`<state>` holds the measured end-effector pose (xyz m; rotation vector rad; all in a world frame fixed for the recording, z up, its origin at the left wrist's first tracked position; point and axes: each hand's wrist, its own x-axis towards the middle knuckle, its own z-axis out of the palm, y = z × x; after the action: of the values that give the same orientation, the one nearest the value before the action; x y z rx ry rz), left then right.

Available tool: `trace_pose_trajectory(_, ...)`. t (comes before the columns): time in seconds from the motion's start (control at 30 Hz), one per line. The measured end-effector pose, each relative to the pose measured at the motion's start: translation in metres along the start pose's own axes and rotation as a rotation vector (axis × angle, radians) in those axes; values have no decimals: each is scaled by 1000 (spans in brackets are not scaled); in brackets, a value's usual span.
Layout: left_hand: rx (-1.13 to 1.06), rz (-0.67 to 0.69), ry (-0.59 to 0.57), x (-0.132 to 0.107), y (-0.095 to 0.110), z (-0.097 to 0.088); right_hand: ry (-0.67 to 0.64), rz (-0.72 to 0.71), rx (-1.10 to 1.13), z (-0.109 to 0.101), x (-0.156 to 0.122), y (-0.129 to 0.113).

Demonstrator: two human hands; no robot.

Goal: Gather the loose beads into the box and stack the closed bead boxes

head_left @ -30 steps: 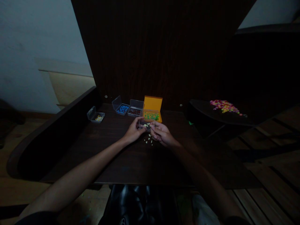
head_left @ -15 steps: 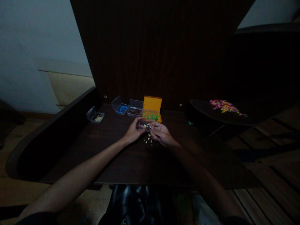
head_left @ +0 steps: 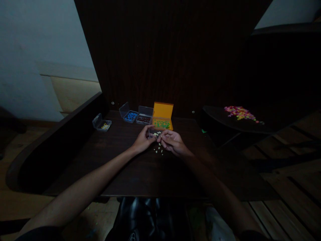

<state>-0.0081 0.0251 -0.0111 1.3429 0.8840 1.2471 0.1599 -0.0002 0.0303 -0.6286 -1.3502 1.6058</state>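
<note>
left hand pinching edge of small clear box, right hand fingertips closed on what looks like a pale bead over loose pale beads on dark table; probably light, stiff, slippery, best pinched singly.

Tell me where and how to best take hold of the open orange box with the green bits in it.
Grip the orange box by the two short side walls of its tray, coming from above and from the near edge. Its lid stands up along the far side, which blocks that approach, and the tray lies flat and open, so a level hold should keep the green pieces inside.
</note>
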Motion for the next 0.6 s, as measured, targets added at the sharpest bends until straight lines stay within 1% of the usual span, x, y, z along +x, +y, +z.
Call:
trace_pose_trajectory(0.13, -14, -3, 3, 0, 1, 0, 24, 2, 65, 0, -1, -1)
trace_pose_trajectory(0.27, 0, -11, 0, 0, 1, 0, 13, -2, 109, -2, -1, 0)
trace_pose_trajectory(0.5, 11, -16, -20, -1, -1, 0, 43, -25, 131, -4, 0, 0)
trace_pose_trajectory(0.6, -8, -16, -27, -1, -1, 0, 75, -17, 124, -4, 1, 1)
